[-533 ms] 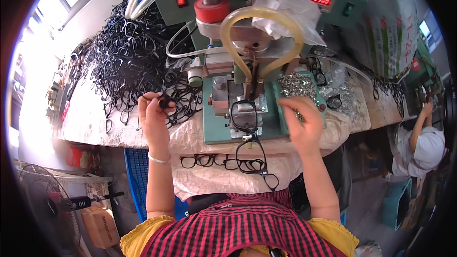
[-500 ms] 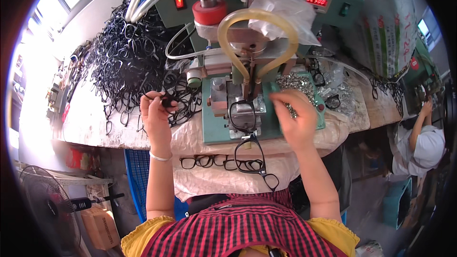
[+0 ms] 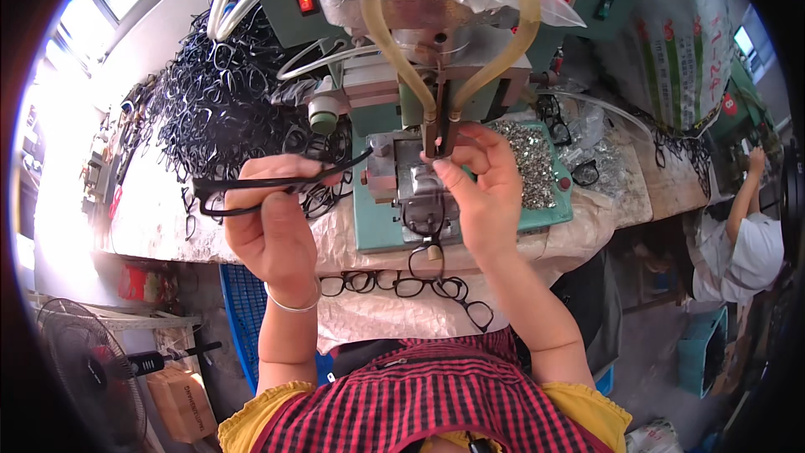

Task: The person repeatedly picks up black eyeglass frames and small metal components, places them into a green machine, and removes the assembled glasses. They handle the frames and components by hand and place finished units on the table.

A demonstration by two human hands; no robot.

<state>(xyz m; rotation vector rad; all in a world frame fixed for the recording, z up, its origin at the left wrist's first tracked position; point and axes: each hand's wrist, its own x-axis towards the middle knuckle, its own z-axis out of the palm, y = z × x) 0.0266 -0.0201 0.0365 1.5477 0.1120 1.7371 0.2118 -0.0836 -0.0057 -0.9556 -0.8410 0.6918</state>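
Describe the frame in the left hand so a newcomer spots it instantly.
Find the green press in the centre, then go left to the left hand. The black frame is pinched there, one end pointing toward the press. Unlike frames in the pile beyond or the row closer in, it is held in a hand.

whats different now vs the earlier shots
The left hand has come nearer the body; the dark thing it pinched now shows as a black glasses frame, held crosswise. The right hand has moved leftward from beside the metal bits to the machine's metal prongs. The heap of frames and the row of glasses look unchanged.
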